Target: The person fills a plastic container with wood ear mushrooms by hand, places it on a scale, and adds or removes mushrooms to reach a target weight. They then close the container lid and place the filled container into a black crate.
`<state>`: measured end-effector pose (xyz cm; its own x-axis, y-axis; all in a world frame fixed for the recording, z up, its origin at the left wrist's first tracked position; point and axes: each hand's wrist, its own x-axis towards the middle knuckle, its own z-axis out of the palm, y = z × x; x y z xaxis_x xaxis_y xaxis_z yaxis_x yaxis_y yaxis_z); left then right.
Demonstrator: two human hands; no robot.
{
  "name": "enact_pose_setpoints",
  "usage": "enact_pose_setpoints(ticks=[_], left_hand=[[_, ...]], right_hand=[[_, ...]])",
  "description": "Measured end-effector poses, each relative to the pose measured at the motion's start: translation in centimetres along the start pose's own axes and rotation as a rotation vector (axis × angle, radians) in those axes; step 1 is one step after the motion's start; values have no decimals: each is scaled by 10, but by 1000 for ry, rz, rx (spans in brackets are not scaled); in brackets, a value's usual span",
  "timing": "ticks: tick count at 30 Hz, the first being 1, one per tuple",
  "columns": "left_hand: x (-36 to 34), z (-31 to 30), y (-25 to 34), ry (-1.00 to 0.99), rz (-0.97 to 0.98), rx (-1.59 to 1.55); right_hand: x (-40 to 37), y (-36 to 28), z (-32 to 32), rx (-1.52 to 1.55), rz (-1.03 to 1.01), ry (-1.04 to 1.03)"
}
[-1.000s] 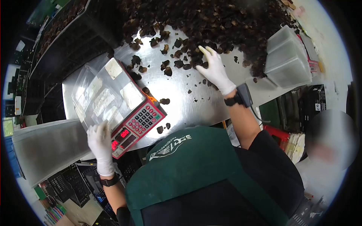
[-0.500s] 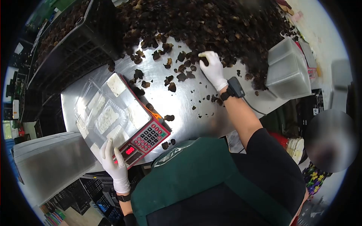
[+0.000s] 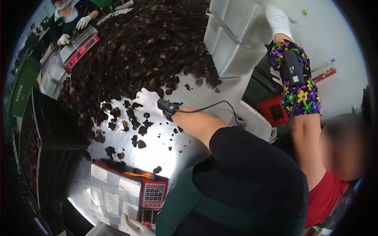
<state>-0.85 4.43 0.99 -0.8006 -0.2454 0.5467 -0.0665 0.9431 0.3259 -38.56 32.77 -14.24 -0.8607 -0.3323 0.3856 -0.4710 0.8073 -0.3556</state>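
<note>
My right hand [image 3: 147, 101], in a white glove, lies at the near edge of a big heap of dark brown, curled pieces [image 3: 130, 55] that look like wood ear mushrooms. Its fingers are spread and I see nothing held in them. Low in the view, my gloved left hand [image 3: 134, 227] is beside the red digital scale [image 3: 153, 194], fingers apart, close to a clear plastic clamshell box [image 3: 112, 202] lying open on the scale's platform. Loose dark pieces [image 3: 138, 142] are scattered on the shiny metal table [image 3: 157, 155] between my hands.
Stacked clear containers [image 3: 236, 51] stand at the table's right end, with a co-worker's gloved hand [image 3: 277, 19] beside them. A black crate [image 3: 59, 157] is on the left. Another person works at a second scale [image 3: 80, 53]. An orange-handled tool [image 3: 138, 174] lies by my scale.
My view has swung to the right, bringing the co-worker's floral sleeve and the far person into sight. My right hand's curled fingers have spread. My left hand stays by the scale.
</note>
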Motion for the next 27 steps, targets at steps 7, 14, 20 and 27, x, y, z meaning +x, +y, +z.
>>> enact_pose_setpoints(ticks=[7,14,20,27], left_hand=[[-14,1,-38,-74,-152,-52],[-6,2,-33,-48,-164,56],[-7,7,-35,-29,-301,1],[-2,5,-19,-55,-372,-113]], right_hand=[[21,-15,-39,266,267,73],[17,-46,-81,1448,663,-272],[19,-123,-85,1644,580,-516],[22,-297,-115,1271,4,-787]])
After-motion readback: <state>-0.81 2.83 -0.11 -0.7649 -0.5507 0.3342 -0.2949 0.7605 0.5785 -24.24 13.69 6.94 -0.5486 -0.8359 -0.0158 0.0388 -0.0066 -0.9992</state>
